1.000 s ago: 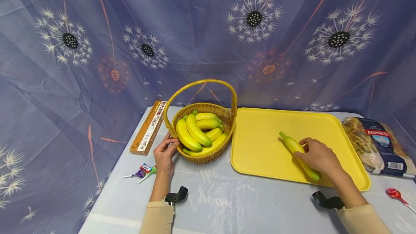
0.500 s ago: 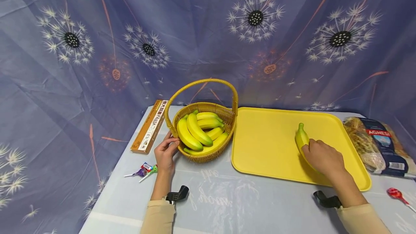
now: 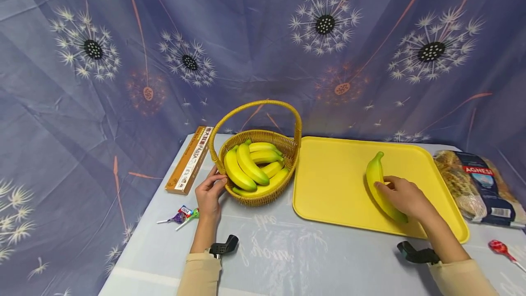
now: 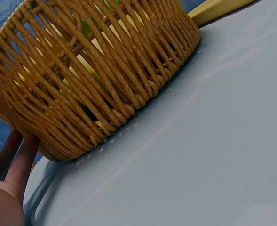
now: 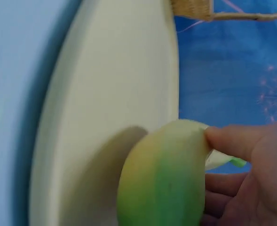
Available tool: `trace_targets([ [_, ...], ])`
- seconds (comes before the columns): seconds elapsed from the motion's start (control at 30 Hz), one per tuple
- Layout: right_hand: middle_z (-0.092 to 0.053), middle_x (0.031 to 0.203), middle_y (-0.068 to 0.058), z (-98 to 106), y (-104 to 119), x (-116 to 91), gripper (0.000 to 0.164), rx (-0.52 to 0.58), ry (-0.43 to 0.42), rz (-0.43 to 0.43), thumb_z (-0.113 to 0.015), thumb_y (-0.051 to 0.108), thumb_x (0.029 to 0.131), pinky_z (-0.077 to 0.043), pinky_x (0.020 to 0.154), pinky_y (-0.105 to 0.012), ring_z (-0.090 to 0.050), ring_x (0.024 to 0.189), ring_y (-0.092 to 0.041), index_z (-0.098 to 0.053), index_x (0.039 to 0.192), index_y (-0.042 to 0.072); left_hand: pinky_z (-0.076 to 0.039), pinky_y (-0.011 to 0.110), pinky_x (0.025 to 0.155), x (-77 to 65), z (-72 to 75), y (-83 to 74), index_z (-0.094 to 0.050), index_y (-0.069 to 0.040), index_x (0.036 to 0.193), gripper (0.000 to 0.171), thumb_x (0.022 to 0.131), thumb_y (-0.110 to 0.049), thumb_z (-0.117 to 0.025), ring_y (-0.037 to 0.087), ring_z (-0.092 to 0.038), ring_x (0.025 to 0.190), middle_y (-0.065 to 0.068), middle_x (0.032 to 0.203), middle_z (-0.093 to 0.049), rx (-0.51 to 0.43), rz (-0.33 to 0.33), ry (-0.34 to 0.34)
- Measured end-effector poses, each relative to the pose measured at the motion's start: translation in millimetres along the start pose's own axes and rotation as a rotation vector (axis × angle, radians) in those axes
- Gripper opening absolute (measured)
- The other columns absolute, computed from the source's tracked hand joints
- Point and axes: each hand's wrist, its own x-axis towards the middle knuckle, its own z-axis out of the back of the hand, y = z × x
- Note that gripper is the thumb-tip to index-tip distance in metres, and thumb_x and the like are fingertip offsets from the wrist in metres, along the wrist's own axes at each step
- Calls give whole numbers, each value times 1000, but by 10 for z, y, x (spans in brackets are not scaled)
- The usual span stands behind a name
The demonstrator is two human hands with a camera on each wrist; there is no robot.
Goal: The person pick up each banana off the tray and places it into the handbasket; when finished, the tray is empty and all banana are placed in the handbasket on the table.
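My right hand pinches a yellow banana with green ends, thumb on one side and fingers on the other. This banana slants over the yellow tray and casts a shadow on it; its green end fills the lower part of the right wrist view. My left hand touches the left side of a wicker basket with a tall arched handle. Several bananas lie inside. In the left wrist view, extended fingers meet the basket's outer weave; some fingers are out of sight.
A long pasta box stands left of the basket, with wrapped lollipops nearer me. Right of the tray lies a pasta bag, and a red lollipop sits in front of it. A patterned cloth hangs behind.
The banana in my right hand has turned from slanting left to nearly upright in view, its stem end shifting right. My right hand has turned with it. The left hand and basket stay put.
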Motion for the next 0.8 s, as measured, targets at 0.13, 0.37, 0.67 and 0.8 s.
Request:
trace_targets([
  [0.13, -50, 126, -33, 7, 139, 45, 78, 127, 3, 34, -40, 54, 98, -49, 81, -53, -51, 109, -46, -36, 138, -13, -56, 37, 78, 3, 2, -2, -64, 20, 89, 17, 81, 7, -69, 32, -57, 116, 15, 130, -58, 3, 3, 2],
  [0.37, -52, 127, -24, 61, 489, 149, 73, 354, 71, 110, -44, 51, 98, -51, 81, -43, -54, 108, -36, -34, 143, -6, -56, 36, 77, -4, -4, -3, -64, 19, 89, 16, 80, 7, -69, 31, -57, 117, 14, 129, -59, 10, 3, -12],
  [0.67, -58, 121, -14, 49, 1024, 328, 62, 455, 187, 219, -51, 46, 97, -51, 84, -40, -57, 105, -26, -42, 140, 2, -56, 36, 77, 4, -7, -7, -62, 22, 90, 17, 80, 9, -68, 30, -57, 116, 15, 129, -58, 16, 4, -14],
  [0.8, -61, 112, -10, 43, 1307, 369, 61, 408, 230, 266, -53, 46, 96, -51, 78, -39, -59, 95, -25, -45, 139, 3, -56, 36, 77, -9, -4, -22, -60, 23, 92, 21, 81, 7, -68, 30, -58, 116, 14, 130, -58, 35, 9, -13],
])
